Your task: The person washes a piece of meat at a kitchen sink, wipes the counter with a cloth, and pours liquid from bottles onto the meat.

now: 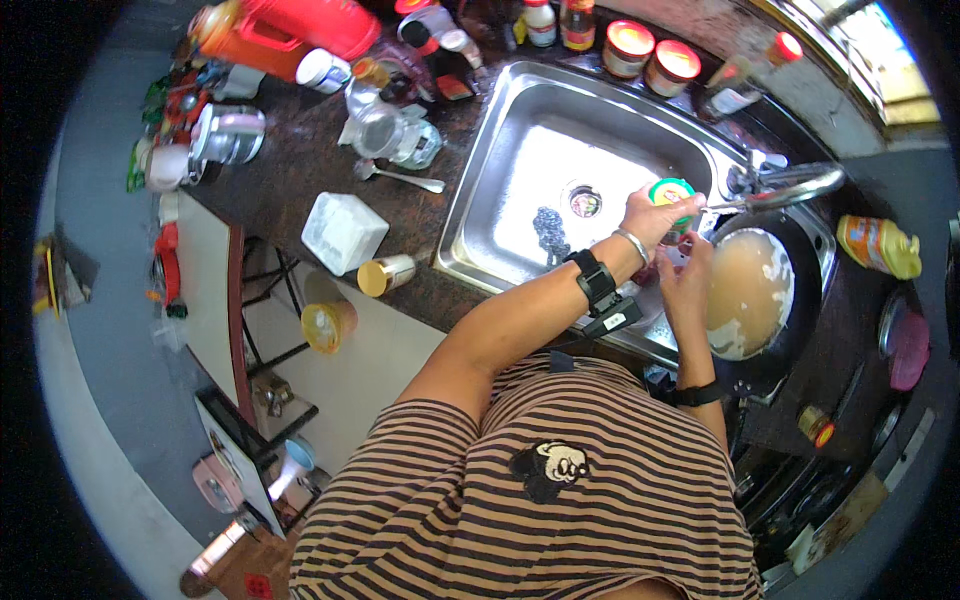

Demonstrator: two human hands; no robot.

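Note:
My left hand (654, 219) grips a jar by its green lid (671, 192), near the sink's right side, close to the end of the faucet (795, 187). Just below it, my right hand (686, 270) is raised with bent fingers near the jar's lower part; whether it touches the jar is hard to tell. Under both hands is the stainless steel sink (480, 217), with a dark mesh scrubber (551, 231) beside its drain (583, 201). To the right of my right hand stands a round basin of cloudy, foamy liquid (746, 292).
Lidded jars (628, 49) and bottles (577, 26) line the sink's back edge. On the counter at left are a white square container (343, 232), a yellow-lidded jar (386, 275), a spoon (405, 178) and clear jars (382, 131). A yellow bottle (877, 246) lies at right.

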